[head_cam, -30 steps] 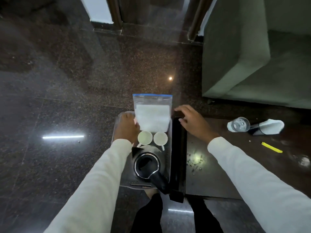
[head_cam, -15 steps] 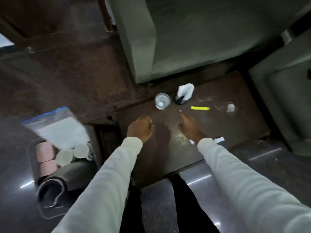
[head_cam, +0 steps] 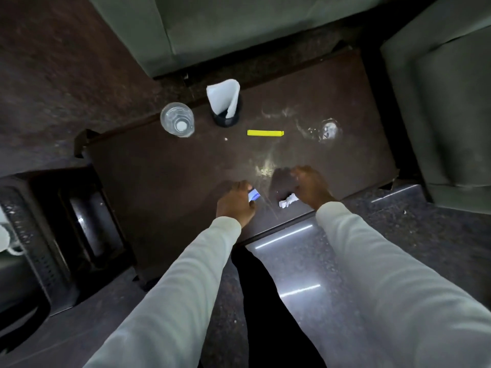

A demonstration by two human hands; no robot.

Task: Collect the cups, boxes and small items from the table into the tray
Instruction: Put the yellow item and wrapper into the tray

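Observation:
On the dark brown table [head_cam: 164, 166], my left hand [head_cam: 235, 203] pinches a small blue-and-white packet [head_cam: 253, 194] near the front edge. My right hand [head_cam: 309, 185] hovers just right of it with fingers curled, holding nothing, beside a crumpled white paper scrap [head_cam: 287, 201]. Farther back stand a clear plastic cup [head_cam: 177, 120], a dark holder with a white napkin [head_cam: 224, 103], a yellow stick [head_cam: 265, 133] and a crumpled clear wrapper [head_cam: 328, 129]. The dark tray [head_cam: 39, 261] is at the far left edge, mostly cut off.
Grey-green sofas [head_cam: 212, 25] border the table at the back and on the right [head_cam: 446, 102]. A black low stand [head_cam: 90, 221] sits between table and tray. My dark trouser leg [head_cam: 265, 301] is over the glossy stone floor below the table's front edge.
The view swung right from the tray to the table. Both hands left the tray, crossed to the table's front edge, and my left hand took hold of the small blue packet.

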